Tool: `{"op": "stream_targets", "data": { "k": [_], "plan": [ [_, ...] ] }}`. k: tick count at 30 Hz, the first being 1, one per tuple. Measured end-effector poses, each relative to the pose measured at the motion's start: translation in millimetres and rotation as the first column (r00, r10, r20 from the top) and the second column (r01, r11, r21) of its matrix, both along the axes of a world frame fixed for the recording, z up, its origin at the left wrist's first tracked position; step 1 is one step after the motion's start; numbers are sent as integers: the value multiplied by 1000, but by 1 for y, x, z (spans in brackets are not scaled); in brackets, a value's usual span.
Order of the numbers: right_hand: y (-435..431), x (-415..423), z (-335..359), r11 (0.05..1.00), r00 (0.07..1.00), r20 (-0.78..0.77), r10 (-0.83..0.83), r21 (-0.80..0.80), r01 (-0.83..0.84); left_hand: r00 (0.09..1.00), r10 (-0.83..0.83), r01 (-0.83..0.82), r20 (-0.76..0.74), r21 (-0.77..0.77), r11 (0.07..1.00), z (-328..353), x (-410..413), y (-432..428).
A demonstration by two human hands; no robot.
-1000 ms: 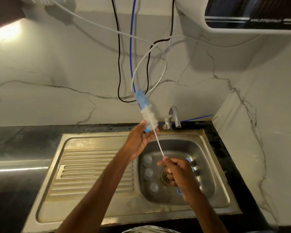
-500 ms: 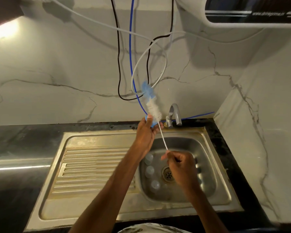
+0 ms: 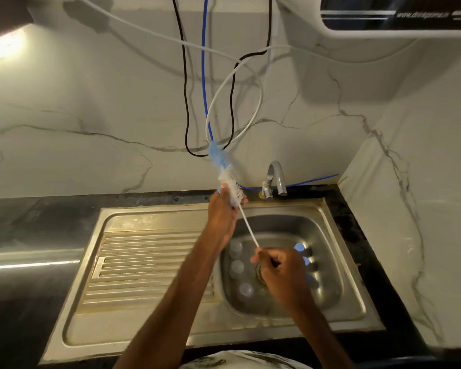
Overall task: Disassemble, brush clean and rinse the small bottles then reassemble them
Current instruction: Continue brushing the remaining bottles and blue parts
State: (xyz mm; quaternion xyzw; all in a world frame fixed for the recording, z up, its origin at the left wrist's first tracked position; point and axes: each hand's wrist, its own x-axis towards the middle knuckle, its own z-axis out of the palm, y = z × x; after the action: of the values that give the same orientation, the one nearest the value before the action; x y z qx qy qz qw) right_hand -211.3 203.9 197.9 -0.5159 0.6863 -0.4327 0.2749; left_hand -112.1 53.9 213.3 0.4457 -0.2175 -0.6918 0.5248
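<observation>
Far left, the dark counter [image 3: 35,219] runs up to the steel sink [image 3: 171,207], whose ribbed drainboard [image 3: 149,262] lies under my left forearm. My left grip [image 3: 222,217] is raised above the back edge of the basin [image 3: 290,230], fingers curled round a small blue piece [image 3: 219,188] of which only a sliver shows beside my thumb; I cannot tell which bottle part it is. The bottle brush [image 3: 230,186] passes through that grip, its white bristles and then its blue tip sticking up and to the left against the marble wall, in front of the hanging black, blue and white cables [image 3: 205,75].

The brush's thin white stem [image 3: 248,227] slants down and to the right to my right grip [image 3: 282,270], which is clamped on its lower end, low over the drain [image 3: 258,274].

In the basin, three clear small bottles [image 3: 237,267] stand in a row just left of that hand. Blue caps [image 3: 299,247] lie just right of it. The tap [image 3: 276,177] stands at the sink's back edge, just right of the brush. A white appliance [image 3: 383,33] hangs at the upper right.
</observation>
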Motion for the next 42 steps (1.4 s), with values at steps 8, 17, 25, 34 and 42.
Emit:
{"op": "stream_targets", "data": {
  "k": [8,17,25,34,42],
  "plan": [
    [9,6,3,999,998,-42,41,-16,-42,997,63,-65,-33,-39,997,4,11,-7],
    [7,2,2,999,998,-61,22,-23,-24,982,10,-15,-187,-26,1000,7,13,0],
    [-6,-7,4,1000,999,-43,-21,-21,20,979,-48,35,-200,-69,997,13,14,14],
    [-9,-5,6,999,999,-34,-39,-17,39,987,-95,80,-132,-116,990,6,16,20],
    [-15,-9,2,999,999,13,-45,5,45,960,-147,116,-237,-141,983,9,19,25]
  ]
}}
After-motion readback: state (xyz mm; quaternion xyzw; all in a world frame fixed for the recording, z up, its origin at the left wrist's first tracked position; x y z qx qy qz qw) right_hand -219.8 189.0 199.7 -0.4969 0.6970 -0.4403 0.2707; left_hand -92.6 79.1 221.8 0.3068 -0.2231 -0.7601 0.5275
